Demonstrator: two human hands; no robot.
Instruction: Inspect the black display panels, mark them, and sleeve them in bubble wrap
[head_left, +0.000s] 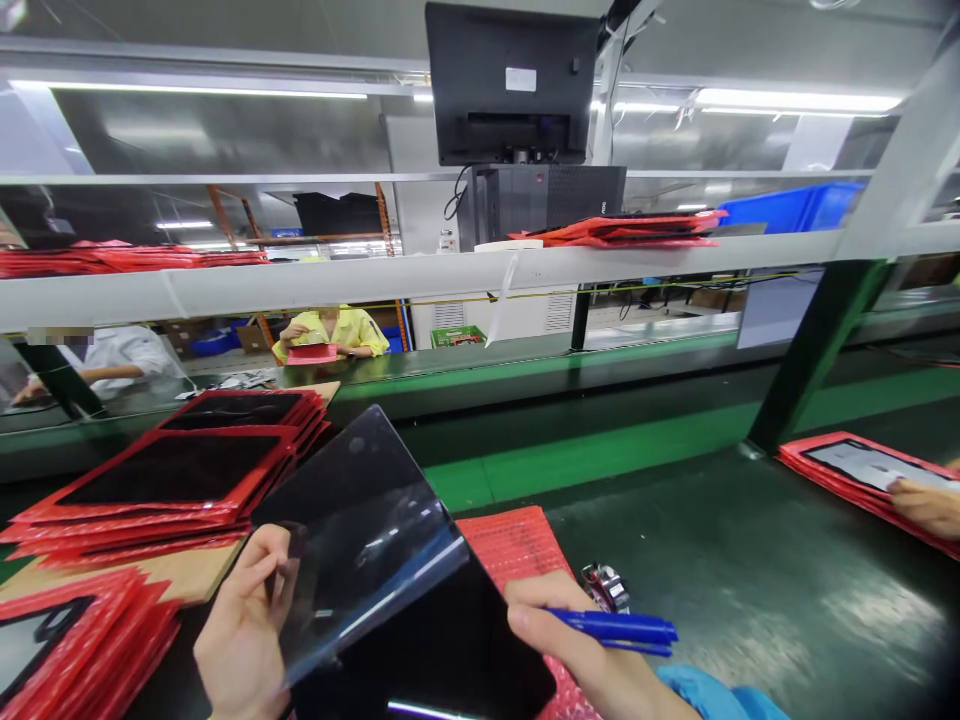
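Observation:
My left hand (244, 630) pinches the edge of a clear plastic film (367, 540), which is curled up off a glossy black screen panel (457, 640). The far part of the film looks flat on the panel. Blue pens (615, 630) stick out from my right hand (566, 635), whose fingers are closed round them beside the panel's right edge. Whether that hand also grips the panel is hidden. Under the panel lies a red bubble-wrap bag (517, 545). A small metallic object (605, 587) sits just beyond my right hand.
Stacks of red bags with black panels (180, 470) stand on the left, with more red bags (82, 640) nearer. At right, another person's hand (930, 505) touches a red-bagged stack (847, 460). A shelf beam (390, 280) crosses ahead, below a monitor (517, 90).

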